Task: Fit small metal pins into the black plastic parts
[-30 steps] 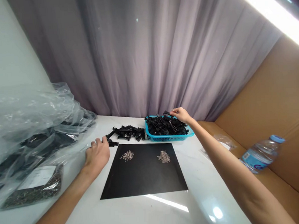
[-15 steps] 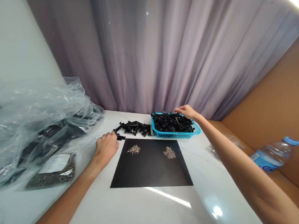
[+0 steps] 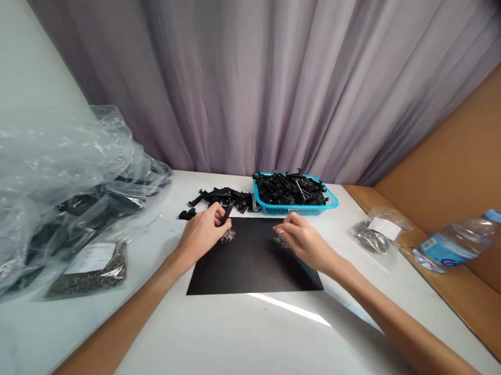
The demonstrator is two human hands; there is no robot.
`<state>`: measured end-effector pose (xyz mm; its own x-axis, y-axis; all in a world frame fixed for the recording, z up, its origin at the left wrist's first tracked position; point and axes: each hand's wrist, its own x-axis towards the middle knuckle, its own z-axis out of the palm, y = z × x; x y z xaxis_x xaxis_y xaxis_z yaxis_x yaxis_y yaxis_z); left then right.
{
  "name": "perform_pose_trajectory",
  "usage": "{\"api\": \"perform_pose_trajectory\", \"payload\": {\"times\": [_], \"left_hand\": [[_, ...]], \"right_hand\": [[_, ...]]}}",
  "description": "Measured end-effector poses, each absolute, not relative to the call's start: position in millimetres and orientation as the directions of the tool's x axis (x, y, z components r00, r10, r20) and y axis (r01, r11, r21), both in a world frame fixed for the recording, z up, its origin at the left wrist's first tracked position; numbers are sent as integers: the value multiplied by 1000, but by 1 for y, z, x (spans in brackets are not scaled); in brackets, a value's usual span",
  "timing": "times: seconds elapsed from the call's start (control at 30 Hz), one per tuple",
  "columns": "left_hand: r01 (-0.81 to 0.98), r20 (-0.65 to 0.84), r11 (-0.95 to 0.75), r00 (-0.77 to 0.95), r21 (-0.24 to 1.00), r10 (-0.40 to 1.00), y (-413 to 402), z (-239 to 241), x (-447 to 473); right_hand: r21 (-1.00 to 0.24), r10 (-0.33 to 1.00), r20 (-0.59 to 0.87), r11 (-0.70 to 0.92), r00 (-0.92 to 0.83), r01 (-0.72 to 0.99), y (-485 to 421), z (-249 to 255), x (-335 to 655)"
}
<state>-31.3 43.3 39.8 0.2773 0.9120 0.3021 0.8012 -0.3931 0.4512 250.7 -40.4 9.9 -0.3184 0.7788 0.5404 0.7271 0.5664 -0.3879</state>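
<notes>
My left hand (image 3: 204, 229) is closed on a narrow black plastic piece (image 3: 226, 213), held above the far left part of a black mat (image 3: 250, 266). Just below its fingertips lies a small pile of tiny shiny metal parts (image 3: 228, 235), perhaps screws. Over the mat's right side my right hand (image 3: 308, 243) reaches down, thumb and fingers apart, at a second pile of such metal parts (image 3: 281, 242), which it partly covers. Nothing shows between its fingers.
Behind the mat stand a blue basket (image 3: 333, 201) full of black plastic pieces and a loose heap of them (image 3: 223, 195). A bag of small parts (image 3: 87, 274) and large clear plastic (image 3: 44, 181) lie left. Rightward are another bag (image 3: 373, 237) and a water bottle (image 3: 459, 244).
My left hand has moved right from beside the black heap, now carrying a black plastic piece. My right hand has come from the basket down to the right metal pile.
</notes>
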Motion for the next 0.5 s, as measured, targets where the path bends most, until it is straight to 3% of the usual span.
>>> {"api": "perform_pose_trajectory", "payload": {"times": [0.1, 0.2, 0.33, 0.5], "left_hand": [[574, 304, -483, 384, 661, 872, 42, 32, -25], [457, 300, -480, 412, 748, 860, 42, 30, -23], [378, 330, -473, 384, 796, 862, 44, 32, -26], [418, 371, -484, 326, 769, 870, 50, 31, -30]], "right_hand": [[-365, 799, 474, 561, -370, 743, -51, -5, 230], [-280, 789, 430, 579, -439, 766, -46, -7, 209], [-229, 755, 403, 630, -517, 742, -30, -3, 176], [-113, 735, 363, 645, -573, 756, -20, -5, 153]]}}
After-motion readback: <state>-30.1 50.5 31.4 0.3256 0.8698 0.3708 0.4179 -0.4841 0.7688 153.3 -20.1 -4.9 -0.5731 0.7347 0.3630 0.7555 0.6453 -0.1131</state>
